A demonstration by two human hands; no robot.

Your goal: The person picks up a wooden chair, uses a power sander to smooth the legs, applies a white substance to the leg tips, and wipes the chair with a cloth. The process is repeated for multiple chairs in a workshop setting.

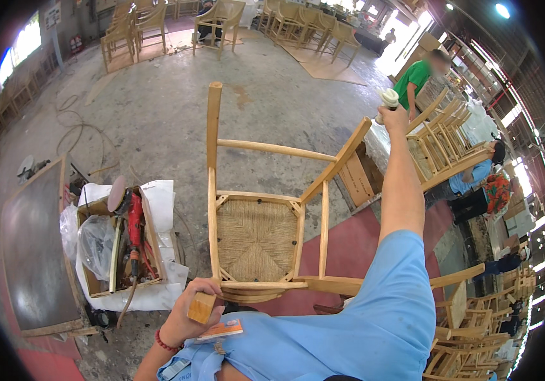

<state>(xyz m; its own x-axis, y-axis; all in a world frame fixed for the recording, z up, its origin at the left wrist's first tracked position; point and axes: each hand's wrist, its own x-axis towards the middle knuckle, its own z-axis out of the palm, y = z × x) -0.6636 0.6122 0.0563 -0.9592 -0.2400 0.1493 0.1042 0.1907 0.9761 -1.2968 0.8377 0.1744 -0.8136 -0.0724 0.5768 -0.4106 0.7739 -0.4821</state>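
In front of me a wooden chair [324, 228] is tipped, the underside of its woven seat [256, 235] facing up at me and its legs pointing away. My left hand [183, 316] is closed around the squared end of a light wooden post [202, 307], close to the chair's near left corner. The chair hides where that post joins. My right arm stretches far out to the right, beyond the chair's right leg. At its end my right hand [394, 119] grips a small white object [388, 99] with a rounded top, its kind unclear.
Left of the chair, a box [148, 235] holds a red power sander [134, 219] and plastic film. A dark framed board [37, 247] lies beyond it. A hose [79, 130] curls on the floor. Stacked chairs [441, 149] and a person in green [415, 79] are at right.
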